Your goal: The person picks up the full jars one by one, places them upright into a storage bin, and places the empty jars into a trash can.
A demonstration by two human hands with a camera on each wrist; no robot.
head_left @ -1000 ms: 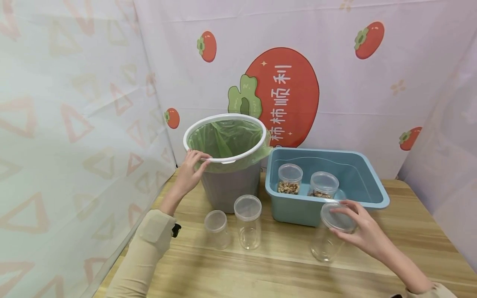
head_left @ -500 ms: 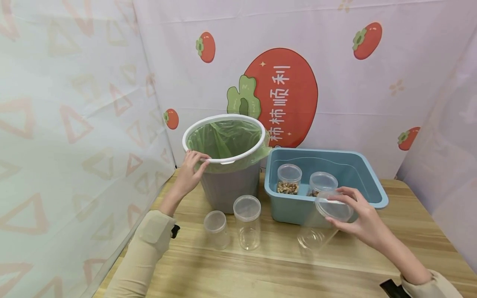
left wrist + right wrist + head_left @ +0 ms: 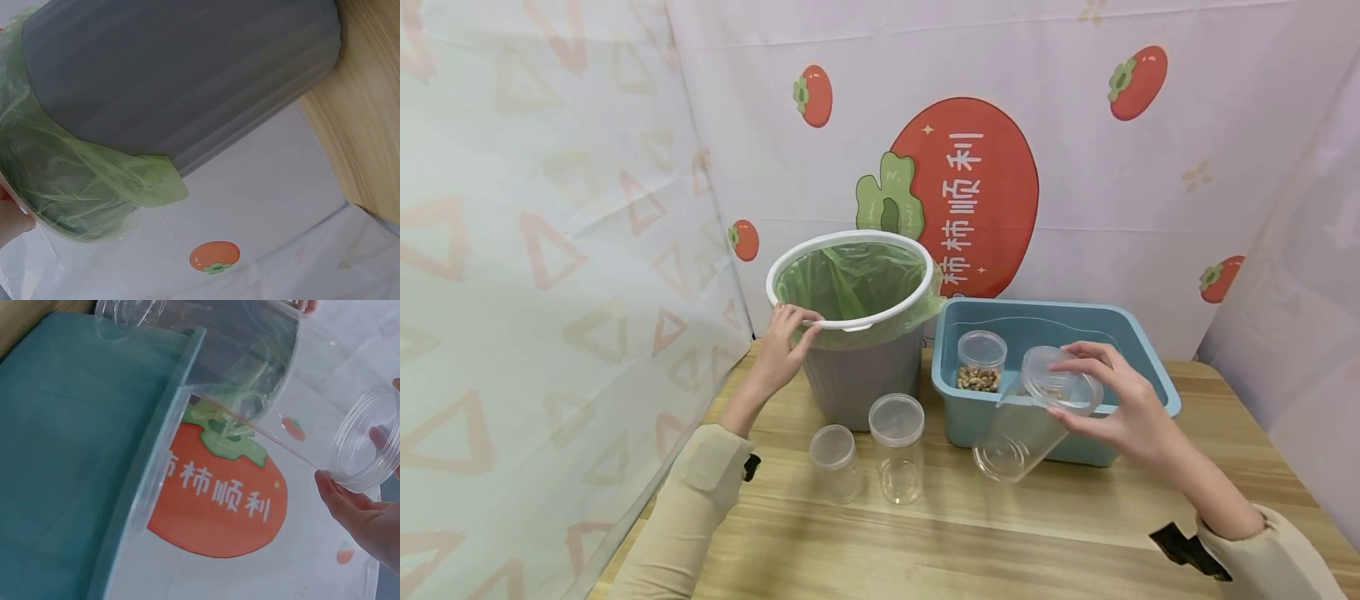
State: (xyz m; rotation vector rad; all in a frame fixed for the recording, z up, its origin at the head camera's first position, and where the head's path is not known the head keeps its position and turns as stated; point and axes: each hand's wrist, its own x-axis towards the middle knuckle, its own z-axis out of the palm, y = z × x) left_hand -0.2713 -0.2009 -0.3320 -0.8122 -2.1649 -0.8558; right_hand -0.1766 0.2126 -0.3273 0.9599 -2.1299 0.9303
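My right hand [image 3: 1120,404] grips a tall clear plastic jar [image 3: 1018,437] by its lid, fingers spread round the lid's edge. The jar is off the table, tilted with its base toward the lower left, in front of the blue basin [image 3: 1150,367]; nothing shows inside it. In the right wrist view, fingers [image 3: 350,509] press against the jar's lid. My left hand [image 3: 778,354] pinches the white rim of the trash bin [image 3: 868,383], which has a green bag [image 3: 850,275] inside. The left wrist view shows fingertips [image 3: 12,222] at that rim.
Inside the basin are two lidded jars; one jar [image 3: 981,362] holds nuts, and the other is partly hidden behind the carried jar. A short clear jar [image 3: 837,462] and a tall clear jar [image 3: 898,450] stand upright on the wooden table [image 3: 925,558] before the bin.
My right hand has lifted the tall jar off the table and tilted it, bringing it up and leftward to the basin's front edge. The left hand stays on the bin's rim.
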